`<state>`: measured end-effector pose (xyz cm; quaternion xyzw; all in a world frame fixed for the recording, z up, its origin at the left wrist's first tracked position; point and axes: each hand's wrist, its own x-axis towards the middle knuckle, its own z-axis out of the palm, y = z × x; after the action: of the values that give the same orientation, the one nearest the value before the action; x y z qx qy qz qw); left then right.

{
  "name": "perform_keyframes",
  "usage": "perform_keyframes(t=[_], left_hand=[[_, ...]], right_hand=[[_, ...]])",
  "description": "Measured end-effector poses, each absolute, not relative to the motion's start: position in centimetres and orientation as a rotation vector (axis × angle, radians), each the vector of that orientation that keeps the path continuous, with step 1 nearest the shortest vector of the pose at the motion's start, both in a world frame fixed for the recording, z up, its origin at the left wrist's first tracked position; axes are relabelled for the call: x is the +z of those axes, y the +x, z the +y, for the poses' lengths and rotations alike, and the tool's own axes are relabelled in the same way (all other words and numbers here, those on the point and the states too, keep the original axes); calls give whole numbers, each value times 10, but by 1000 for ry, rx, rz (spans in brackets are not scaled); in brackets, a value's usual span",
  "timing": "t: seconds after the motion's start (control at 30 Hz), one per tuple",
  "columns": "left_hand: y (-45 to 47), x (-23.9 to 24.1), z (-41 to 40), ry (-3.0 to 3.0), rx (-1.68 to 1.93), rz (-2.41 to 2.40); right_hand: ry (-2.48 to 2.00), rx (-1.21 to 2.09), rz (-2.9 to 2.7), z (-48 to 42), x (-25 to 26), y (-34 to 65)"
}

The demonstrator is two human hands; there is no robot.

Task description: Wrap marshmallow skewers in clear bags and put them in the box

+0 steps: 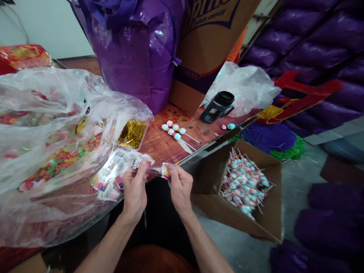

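A small clear printed plastic wrapper (156,166) is stretched between both hands over the table's front edge. My left hand (134,193) is closed, pinching one end between thumb and fingers. At the other end my right hand (181,186) pinches it in the same way. Just beyond my left hand lies a pile of printed clear wrappers (109,170). Behind that, a clear tray (145,131) holds gold twist ties (131,133). Several candy skewers (174,130), with pink, blue and green pieces on white sticks, lie on the wooden table (155,141).
Large clear plastic bags (57,151) of ring candies cover the left. A purple sack (127,57), a cardboard carton (204,49) and a dark mug (217,108) stand behind. At lower right, an open cardboard box (209,182) holds many wrapped candy sticks (246,180).
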<state>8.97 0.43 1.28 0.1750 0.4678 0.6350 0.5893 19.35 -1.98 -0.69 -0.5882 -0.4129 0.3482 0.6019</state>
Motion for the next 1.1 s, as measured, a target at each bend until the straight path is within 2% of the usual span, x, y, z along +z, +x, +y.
perform_keyframes(t=[0.3,0.37,0.53,0.6,0.77,0.97,1.1], left_hand=[[89,8,18,421,1481,1099],[88,9,24,352,1489,1086],[79,10,34,174,1480,1097],[74,10,36,111,1452,1074],[67,10,41,-22,1379,1013],[61,8,45,-104,1400,998],[61,8,42,-69,1411,994]], right_hand=[[-1428,782,-1141,3,-16,217],[-1503,620,-1222,18,-18,229],[-1987,-49,-1430,67,-28,274],[-2134,-145,-1533,80,-36,289],[-1926,38,-1514,77,-47,296],[-1536,450,-1134,13,-24,278],[-1438,527,-1134,-30,-11,273]])
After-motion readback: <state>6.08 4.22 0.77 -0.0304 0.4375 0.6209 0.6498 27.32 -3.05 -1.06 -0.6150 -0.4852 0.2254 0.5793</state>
